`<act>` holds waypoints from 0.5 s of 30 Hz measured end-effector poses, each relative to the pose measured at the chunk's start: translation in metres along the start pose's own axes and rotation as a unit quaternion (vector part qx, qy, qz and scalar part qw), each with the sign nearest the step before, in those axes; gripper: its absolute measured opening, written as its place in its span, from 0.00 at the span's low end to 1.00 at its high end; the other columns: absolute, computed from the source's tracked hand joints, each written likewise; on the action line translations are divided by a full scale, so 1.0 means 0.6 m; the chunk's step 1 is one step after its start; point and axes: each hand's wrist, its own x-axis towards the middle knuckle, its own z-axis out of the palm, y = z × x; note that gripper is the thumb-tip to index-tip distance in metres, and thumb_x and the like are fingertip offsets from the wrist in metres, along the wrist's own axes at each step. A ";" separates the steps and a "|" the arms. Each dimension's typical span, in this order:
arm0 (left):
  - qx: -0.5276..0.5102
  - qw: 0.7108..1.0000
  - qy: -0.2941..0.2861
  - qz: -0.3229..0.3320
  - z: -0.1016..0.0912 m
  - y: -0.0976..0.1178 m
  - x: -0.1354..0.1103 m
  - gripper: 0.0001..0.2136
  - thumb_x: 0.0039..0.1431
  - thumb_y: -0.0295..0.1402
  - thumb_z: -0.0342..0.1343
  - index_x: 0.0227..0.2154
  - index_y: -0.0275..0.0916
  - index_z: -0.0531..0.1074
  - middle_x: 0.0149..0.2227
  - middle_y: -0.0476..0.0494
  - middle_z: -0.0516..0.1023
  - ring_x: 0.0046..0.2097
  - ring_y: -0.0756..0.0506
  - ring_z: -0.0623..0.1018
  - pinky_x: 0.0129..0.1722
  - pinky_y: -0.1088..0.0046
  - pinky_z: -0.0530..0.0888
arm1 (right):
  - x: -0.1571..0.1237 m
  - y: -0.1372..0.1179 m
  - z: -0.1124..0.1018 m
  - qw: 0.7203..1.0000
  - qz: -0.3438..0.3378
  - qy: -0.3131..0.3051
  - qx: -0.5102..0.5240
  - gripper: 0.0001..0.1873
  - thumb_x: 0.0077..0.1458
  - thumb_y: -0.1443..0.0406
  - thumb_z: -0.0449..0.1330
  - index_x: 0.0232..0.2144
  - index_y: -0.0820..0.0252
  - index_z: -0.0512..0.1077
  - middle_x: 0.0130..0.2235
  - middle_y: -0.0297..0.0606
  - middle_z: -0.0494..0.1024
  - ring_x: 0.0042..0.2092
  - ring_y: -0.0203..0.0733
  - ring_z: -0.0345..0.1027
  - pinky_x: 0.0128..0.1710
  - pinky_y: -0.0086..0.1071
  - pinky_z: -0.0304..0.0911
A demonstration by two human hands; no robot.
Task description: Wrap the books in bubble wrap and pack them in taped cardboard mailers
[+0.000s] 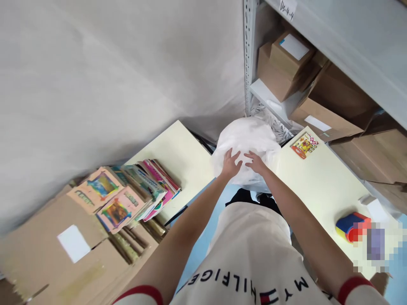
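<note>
A big white plastic bag (246,137), puffed up and round, sits on the floor in the gap between two pale tables. My left hand (230,162) rests on its near side with fingers spread. My right hand (256,162) lies beside it on the same bag, fingers stretched out and flat. Neither hand closes around anything. Both arms reach forward over my white shirt.
The left table (178,148) carries fanned stacks of colourful books (127,192) beside a cardboard box (47,250). The right table (318,186) holds one small colourful book (304,145) and a red-blue-yellow tape dispenser (351,225). A metal shelf (249,55) with cardboard boxes (286,63) stands behind.
</note>
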 end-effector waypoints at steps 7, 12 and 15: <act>0.021 0.998 -0.013 -0.055 -0.026 0.024 0.026 0.10 0.60 0.32 0.55 0.43 0.42 0.76 0.52 0.41 0.77 0.56 0.39 0.74 0.58 0.56 0.69 | -0.054 -0.031 0.002 0.997 0.005 0.040 0.073 0.09 0.48 0.63 0.65 0.34 0.57 0.80 0.40 0.40 0.83 0.44 0.46 0.76 0.49 0.41 0.69; 0.005 1.000 0.002 -0.006 -0.040 0.046 0.020 0.11 0.59 0.33 0.56 0.44 0.40 0.74 0.54 0.38 0.75 0.57 0.40 0.73 0.58 0.60 0.69 | -0.099 -0.042 -0.007 0.992 -0.010 0.108 0.060 0.06 0.43 0.61 0.63 0.23 0.57 0.72 0.28 0.32 0.77 0.32 0.38 0.68 0.38 0.35 0.66; 0.006 0.999 0.000 0.035 -0.039 0.068 0.017 0.24 0.56 0.37 0.60 0.56 0.40 0.67 0.59 0.37 0.70 0.61 0.38 0.69 0.58 0.58 0.69 | -0.118 -0.048 -0.004 0.990 -0.060 0.109 0.071 0.05 0.43 0.62 0.60 0.26 0.56 0.69 0.28 0.28 0.71 0.29 0.35 0.60 0.35 0.32 0.62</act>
